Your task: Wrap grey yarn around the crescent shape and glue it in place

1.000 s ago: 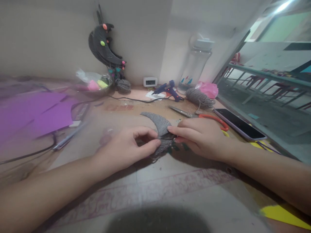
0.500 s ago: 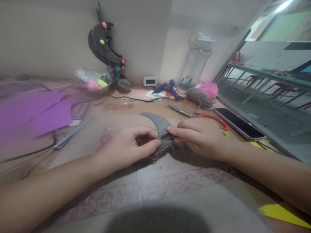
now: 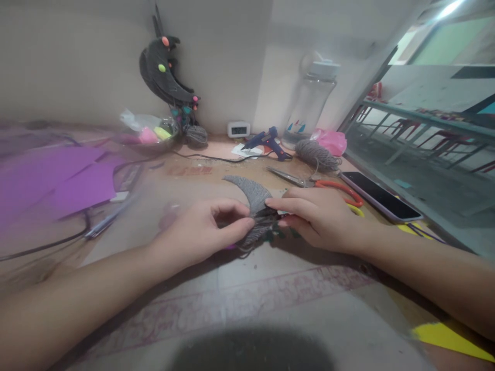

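A grey crescent wrapped in yarn is held between my two hands, low over the table. My left hand pinches its inner side, thumb and forefinger closed at the edge. From the other side, my right hand grips the outer edge with forefinger and thumb. Dark strands or a dark piece cross the crescent's middle between the fingertips, too blurred to name. Loose grey yarn loops hang at its lower end. Just beyond my right hand lie scissors with orange handles.
A blue glue gun rests at the back beside a grey yarn skein and a clear water bottle. A phone lies on the right. Purple sheets cover the left. A dark crescent ornament hangs on the wall.
The crescent has tilted slightly, and more of the dark part at its middle shows. My right thumb and forefinger have spread a little further apart along its edge.
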The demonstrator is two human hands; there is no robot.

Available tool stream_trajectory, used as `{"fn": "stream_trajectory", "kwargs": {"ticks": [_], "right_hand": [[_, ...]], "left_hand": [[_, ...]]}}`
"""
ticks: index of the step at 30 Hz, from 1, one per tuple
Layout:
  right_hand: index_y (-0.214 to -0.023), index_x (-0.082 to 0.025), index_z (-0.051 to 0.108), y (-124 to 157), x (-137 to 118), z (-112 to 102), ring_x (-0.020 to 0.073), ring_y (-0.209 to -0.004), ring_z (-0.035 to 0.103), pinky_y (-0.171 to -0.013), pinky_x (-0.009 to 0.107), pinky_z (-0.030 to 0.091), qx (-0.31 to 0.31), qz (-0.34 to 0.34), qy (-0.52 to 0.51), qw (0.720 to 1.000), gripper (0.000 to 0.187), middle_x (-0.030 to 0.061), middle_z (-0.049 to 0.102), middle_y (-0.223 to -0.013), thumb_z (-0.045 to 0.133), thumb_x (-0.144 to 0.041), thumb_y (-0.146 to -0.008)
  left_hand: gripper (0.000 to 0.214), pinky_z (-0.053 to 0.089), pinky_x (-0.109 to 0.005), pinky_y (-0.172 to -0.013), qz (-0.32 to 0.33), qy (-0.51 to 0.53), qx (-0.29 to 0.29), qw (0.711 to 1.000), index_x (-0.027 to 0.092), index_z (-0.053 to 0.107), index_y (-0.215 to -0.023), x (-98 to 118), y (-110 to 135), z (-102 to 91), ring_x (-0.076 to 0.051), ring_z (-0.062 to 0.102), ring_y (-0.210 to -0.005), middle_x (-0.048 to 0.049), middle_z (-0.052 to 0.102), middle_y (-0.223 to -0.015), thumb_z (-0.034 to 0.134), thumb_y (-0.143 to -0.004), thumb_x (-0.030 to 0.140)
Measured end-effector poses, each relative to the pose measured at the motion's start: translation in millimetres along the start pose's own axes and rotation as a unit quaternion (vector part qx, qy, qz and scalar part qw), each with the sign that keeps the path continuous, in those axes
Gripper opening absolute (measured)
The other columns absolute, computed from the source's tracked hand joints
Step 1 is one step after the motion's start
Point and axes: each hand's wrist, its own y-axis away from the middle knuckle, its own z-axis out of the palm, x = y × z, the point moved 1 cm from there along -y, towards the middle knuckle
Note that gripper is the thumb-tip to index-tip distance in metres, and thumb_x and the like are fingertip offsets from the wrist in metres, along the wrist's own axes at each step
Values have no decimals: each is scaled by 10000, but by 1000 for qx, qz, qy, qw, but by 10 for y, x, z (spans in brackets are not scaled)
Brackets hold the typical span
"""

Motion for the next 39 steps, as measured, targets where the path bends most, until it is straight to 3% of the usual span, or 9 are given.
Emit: {"fn": "stream_trajectory", "kwargs": {"ticks": [23,33,36,39], "right_hand": [[-1085,-161,644,1,-23,14,124,-652,553,-558,239,341,-8,-24,42,999,256,36,654,-777,422,-256,-1000],[-1078,-177,647,11,-4,35,117,-615,537,-539,230,330,3,-34,43,999,237,11,633,-726,437,-244,-991],[-1085,-180,629,12,-23,41,124,-647,567,-552,226,361,8,18,-3,1000,224,20,647,-765,436,-240,-988],[-1161,-182,573,17,-47,46,136,-719,596,-621,236,433,45,121,-92,987,234,41,658,-871,475,-283,-974]], "left_hand": [[181,449,-186,-545,40,-52,-5,998,197,684,-813,8,21,-8,-109,608,-625,21,683,-724,581,-853,340],[178,430,-173,-515,12,-35,-21,999,201,678,-824,4,17,3,-96,598,-586,34,668,-691,575,-860,341],[184,424,-169,-502,4,-22,-24,999,199,681,-821,20,11,0,-94,598,-581,32,670,-693,571,-863,341],[197,442,-178,-520,1,-8,-23,1000,201,690,-830,27,1,-7,-102,609,-605,26,682,-716,567,-871,350]]}}
